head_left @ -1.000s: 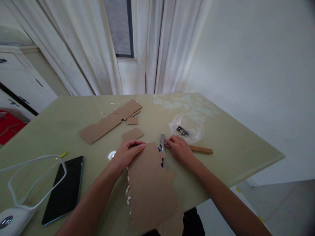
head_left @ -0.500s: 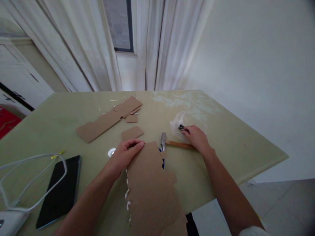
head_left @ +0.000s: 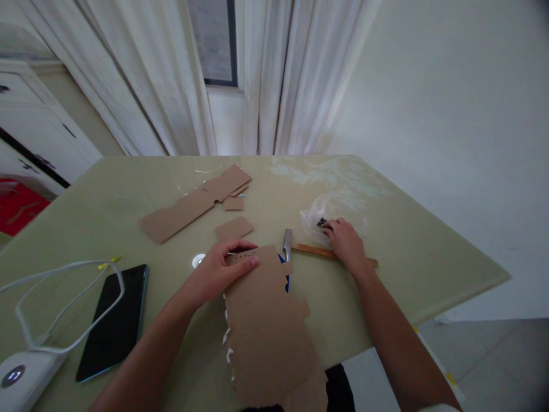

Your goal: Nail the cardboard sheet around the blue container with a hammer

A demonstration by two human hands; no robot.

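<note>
A piece of brown cardboard (head_left: 270, 332) reaches from the table's near edge towards the middle, with white thread stitched along its left side. My left hand (head_left: 221, 272) grips its far left corner, thumb on top, beside a row of small holes. Over a clear plastic bag (head_left: 316, 213), my right hand (head_left: 346, 243) has its fingers pinched at small dark metal pieces (head_left: 321, 222); what lies between the fingertips is hidden. Under my right wrist passes the wooden handle of a hammer (head_left: 313, 250). Something blue (head_left: 287, 283) shows partly beneath the cardboard's right side.
Cardboard strips (head_left: 193, 206) and a smaller cut piece (head_left: 234, 228) lie further back. Left of my arm are a dark-screened tablet (head_left: 114, 326), a looped white cable (head_left: 122, 286) and a white device (head_left: 30, 372). A white round object (head_left: 198, 261) sits near my left hand.
The whole view has shifted slightly. My left thumb and fingers have spread at the cardboard's corner, baring the row of holes. My right hand remains at the bag.
</note>
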